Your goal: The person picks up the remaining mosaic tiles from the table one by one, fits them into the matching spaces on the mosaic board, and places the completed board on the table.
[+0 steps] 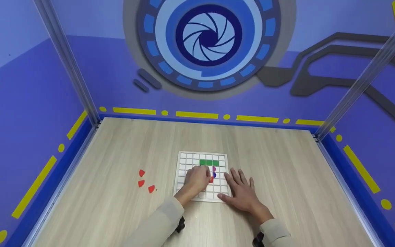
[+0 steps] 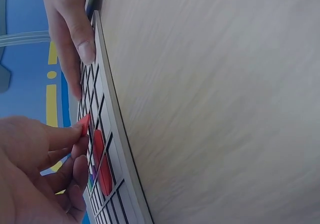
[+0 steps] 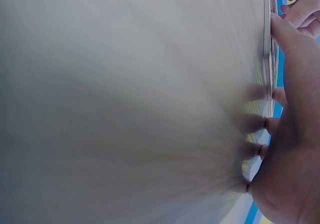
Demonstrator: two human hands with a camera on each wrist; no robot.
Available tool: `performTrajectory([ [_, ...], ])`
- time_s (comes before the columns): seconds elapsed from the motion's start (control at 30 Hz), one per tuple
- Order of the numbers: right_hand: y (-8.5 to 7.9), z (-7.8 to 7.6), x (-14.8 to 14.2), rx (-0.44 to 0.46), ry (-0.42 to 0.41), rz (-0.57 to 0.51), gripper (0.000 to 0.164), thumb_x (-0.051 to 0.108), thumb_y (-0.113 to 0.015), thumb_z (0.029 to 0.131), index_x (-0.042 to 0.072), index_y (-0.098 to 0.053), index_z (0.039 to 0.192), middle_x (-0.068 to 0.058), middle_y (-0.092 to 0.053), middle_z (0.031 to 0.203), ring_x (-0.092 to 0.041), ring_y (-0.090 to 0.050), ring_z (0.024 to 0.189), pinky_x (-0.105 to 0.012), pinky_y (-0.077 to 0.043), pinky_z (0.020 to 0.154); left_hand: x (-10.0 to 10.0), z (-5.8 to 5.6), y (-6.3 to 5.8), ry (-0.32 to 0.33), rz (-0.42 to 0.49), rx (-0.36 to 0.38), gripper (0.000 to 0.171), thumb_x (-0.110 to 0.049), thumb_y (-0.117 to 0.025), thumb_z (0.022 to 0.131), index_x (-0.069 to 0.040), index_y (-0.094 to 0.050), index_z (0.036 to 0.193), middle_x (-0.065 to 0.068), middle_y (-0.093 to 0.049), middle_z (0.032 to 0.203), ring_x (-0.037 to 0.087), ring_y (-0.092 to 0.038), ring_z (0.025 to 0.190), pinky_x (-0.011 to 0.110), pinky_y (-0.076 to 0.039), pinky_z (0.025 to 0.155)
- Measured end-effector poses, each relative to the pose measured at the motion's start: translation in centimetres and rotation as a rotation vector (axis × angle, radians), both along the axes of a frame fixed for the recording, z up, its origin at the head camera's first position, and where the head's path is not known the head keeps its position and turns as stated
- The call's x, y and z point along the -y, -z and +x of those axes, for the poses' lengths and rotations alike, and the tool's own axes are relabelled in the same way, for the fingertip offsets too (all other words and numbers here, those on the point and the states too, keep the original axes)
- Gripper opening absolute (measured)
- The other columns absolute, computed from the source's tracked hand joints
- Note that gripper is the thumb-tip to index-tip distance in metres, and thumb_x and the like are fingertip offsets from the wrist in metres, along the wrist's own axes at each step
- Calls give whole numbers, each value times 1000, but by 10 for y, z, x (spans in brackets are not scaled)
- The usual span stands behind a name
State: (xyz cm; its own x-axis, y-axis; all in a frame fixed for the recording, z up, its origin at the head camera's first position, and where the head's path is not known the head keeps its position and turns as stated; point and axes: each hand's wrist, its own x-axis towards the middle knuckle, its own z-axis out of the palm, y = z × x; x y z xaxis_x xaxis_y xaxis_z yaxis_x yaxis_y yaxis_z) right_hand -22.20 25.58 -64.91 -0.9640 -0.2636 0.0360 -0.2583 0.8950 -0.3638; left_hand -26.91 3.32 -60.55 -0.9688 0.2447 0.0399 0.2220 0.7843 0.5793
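Observation:
A white gridded board (image 1: 182, 161) lies on the table under both hands. My left hand (image 1: 197, 179) is over its middle, and the left wrist view shows thumb and finger pinching a small red piece (image 2: 85, 125) close over the grid. Beside those fingertips other red pieces (image 2: 102, 164) lie on the board. Green squares (image 1: 209, 162) form a row near the far side, with a pink piece (image 1: 214, 168) and a blue piece (image 1: 214, 175) below them, partly hidden by the hand. My right hand (image 1: 242, 192) rests with spread fingers at the board's right edge, its thumb on the near corner.
Three loose red pieces, rounded on one side, lie left of the board: a far one (image 1: 142, 173), a middle one (image 1: 141, 183) and a near one (image 1: 151, 189). Blue panels (image 1: 197, 99) with metal corner posts (image 1: 70, 65) enclose the wooden table (image 1: 115, 144).

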Motion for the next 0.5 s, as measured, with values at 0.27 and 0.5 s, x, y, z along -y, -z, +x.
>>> performTrajectory([
  [0.27,0,-1,0,15,6,6,96,76,-59,92,17,-38,165,-14,-23,174,-43,-12,161,-78,-6,118,1,2,-1,27,-16,22,19,-15,-78,94,-19,-67,79,-8,-60,71,13,-56,67,35,-49,66],
  [0.5,1,-2,0,14,1,9,96,77,-58,93,18,-38,165,-14,-22,174,-43,-11,161,-78,-5,118,-1,0,1,42,-66,-22,17,-12,-76,94,-18,-71,79,-8,-59,69,13,-56,67,35,-49,69],
])
